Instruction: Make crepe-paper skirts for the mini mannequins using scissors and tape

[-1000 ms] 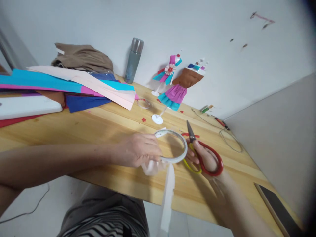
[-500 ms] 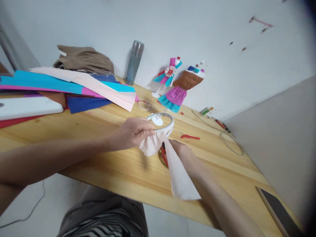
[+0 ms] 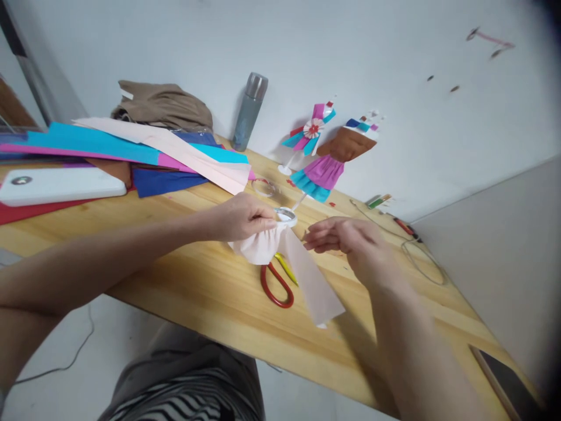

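Observation:
My left hand (image 3: pixel 245 217) is closed at the gathered end of a pale pink paper strip (image 3: pixel 312 286) and the edge of a white ring (image 3: pixel 288 222) that looks like a roll of tape. Ruffles bunch below the fingers, and the strip's loose end hangs down to the right. To the right of the ring, my right hand (image 3: pixel 344 238) has its fingers stretched out, apart from the paper. Scissors with a red handle loop (image 3: pixel 277 286) lie on the table under the strip; a yellow part shows, and the blades are hidden.
Folded coloured paper (image 3: pixel 100 146), a white case-like object (image 3: pixel 65 186) and brown cloth (image 3: pixel 164 105) are at the left. A flask (image 3: pixel 249 111) and two paper dress figures (image 3: pixel 324 169) stand at the back. A cable (image 3: pixel 421 266) and a phone (image 3: pixel 504 380) lie at right.
My right hand has drawn back from the paper strip and its fingers are now straightened. The ring has tilted flatter and lower in my left hand. The scissors show more.

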`<state>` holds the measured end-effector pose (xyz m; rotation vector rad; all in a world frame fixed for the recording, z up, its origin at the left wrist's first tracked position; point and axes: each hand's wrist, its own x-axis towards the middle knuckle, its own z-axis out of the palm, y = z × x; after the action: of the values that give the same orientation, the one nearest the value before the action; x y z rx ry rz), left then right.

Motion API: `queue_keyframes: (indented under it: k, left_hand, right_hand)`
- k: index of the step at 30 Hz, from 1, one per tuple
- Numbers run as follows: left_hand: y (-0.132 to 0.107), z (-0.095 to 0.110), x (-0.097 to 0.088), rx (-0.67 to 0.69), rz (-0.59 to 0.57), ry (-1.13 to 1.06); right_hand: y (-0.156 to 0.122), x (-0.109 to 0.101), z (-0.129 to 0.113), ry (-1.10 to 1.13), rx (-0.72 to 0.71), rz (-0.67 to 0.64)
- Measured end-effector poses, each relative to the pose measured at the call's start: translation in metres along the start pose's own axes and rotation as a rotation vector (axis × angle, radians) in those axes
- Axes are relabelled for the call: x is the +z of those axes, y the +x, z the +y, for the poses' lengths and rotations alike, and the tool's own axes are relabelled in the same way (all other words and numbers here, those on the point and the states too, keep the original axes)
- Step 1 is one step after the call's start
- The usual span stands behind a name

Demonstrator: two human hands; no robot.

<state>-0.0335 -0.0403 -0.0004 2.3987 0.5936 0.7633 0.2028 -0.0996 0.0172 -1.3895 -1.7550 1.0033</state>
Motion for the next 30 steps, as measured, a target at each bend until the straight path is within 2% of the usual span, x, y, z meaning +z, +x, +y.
queue_keyframes:
  k: [2,4,7,11,14,21,30]
  left_hand:
    - [0.0,-0.001,0.0,0.012,-0.018,0.046]
    - [-0.001,-0.001,0.0,0.028,-0.046,0.092]
    - [-0.001,-0.003,-0.001,0.03,-0.087,0.139]
    - [0.001,-0.009,-0.004,0.005,-0.164,0.105]
    - [0.002,-0.012,-0.004,-0.028,-0.211,0.027]
    - [0.003,-0.009,-0.007,-0.137,-0.234,-0.099]
    - [0.001,-0.01,0.0,-0.026,-0.095,0.167]
  right_hand:
    - [-0.001,0.007,-0.021,-0.068,-0.042,-0.118]
    - [0.001,0.018,-0.038,-0.37,-0.061,-0.233]
    - [0.009,0.031,-0.046,-0.593,-0.078,-0.254]
    - [0.02,0.029,-0.034,-0.513,-0.094,-0.3]
    - [0.023,0.025,-0.025,-0.398,-0.043,-0.339]
    - [0.026,0.029,-0.016,-0.319,-0.014,-0.24]
    - [0.02,0.039,-0.02,-0.391,-0.077,-0.114]
